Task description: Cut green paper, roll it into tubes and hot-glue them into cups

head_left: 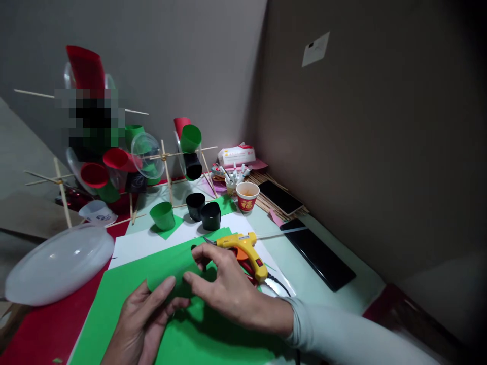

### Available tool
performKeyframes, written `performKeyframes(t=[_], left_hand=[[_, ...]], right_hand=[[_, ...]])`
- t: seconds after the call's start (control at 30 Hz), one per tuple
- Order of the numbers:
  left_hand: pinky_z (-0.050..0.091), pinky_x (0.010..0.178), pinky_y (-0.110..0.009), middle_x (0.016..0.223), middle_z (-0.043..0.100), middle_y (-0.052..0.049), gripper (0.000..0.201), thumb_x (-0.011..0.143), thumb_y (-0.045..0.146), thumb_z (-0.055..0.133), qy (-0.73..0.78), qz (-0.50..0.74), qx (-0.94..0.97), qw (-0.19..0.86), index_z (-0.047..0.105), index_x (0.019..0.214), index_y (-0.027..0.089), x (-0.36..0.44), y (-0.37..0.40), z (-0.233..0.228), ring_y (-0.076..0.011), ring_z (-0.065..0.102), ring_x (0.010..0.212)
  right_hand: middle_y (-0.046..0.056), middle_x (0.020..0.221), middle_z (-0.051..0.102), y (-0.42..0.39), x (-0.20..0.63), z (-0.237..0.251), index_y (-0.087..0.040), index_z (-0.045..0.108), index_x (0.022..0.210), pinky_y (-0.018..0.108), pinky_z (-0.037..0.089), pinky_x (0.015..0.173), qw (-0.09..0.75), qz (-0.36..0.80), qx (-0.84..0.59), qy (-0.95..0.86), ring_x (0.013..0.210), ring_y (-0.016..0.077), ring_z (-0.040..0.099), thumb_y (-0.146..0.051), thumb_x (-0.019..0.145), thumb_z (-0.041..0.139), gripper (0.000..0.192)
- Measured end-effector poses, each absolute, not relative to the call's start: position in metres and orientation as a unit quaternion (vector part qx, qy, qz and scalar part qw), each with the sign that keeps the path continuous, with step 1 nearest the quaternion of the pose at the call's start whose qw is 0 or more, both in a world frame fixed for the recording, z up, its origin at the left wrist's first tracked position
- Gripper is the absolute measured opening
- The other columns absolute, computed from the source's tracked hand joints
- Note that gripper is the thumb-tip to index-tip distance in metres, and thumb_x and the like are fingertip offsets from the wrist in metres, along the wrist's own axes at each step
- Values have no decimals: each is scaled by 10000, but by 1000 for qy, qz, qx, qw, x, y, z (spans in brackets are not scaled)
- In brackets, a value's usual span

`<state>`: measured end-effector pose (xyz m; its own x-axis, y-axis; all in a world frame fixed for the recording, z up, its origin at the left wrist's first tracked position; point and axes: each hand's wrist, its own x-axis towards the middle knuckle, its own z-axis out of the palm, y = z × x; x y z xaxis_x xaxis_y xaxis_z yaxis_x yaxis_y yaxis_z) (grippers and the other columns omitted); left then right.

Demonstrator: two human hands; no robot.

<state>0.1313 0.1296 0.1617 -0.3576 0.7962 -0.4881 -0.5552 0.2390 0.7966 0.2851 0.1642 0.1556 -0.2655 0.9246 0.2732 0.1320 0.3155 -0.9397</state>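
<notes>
A small piece of green paper (pixel 171 271) is held in a curve above large green sheets (pixel 110 299). My left hand (pixel 142 314) grips its left end, with the thumb on top and the fingers beneath. My right hand (pixel 228 291) pinches near its right edge with thumb and forefinger. Just beyond the right hand lies a yellow glue gun (pixel 247 248), its nozzle pointing left. Behind the sheets stand two black paper cups (pixel 211 217), one partly in front of the other. A green paper cup (pixel 163 215) sits to their left on a green scrap.
At the left stands a wooden-stick frame (pixel 163 167) bearing red, green and black paper cups, near a translucent white oval object (pixel 57 263). A red-and-white cup (pixel 247 198), a phone (pixel 281 196) and a larger black device (pixel 323 258) lie right. A tissue pack (pixel 236 155) is behind.
</notes>
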Motion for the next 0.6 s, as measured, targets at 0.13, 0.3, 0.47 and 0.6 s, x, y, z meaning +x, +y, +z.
performKeyframes(t=[0.13,0.3,0.47,0.6], left_hand=[[652,514,-243,607,764,50,549,220,12,909,576,601,106,544,624,632,236,130,129,161,-190,726,519],[640,501,-238,559,748,28,526,171,35,940,580,590,112,550,616,536,229,133,128,166,-178,701,483],[640,488,-242,551,684,45,544,115,233,1033,588,576,143,550,692,536,187,130,131,164,-188,712,483],[630,482,-215,609,687,54,572,121,328,1052,595,570,173,540,769,588,157,126,133,160,-152,697,479]], right_hand=[[-33,788,561,161,282,155,-210,569,825,280,411,718,472,423,-388,-669,753,155,545,-153,803,725,168],[-33,782,544,161,283,157,-201,576,828,277,407,717,481,411,-392,-667,741,151,532,-153,790,724,160],[-45,764,531,167,291,162,-204,590,852,258,401,677,472,423,-420,-649,718,145,522,-170,792,695,125],[-33,808,569,169,297,165,-201,600,857,256,409,698,463,421,-411,-663,766,151,539,-204,828,718,121]])
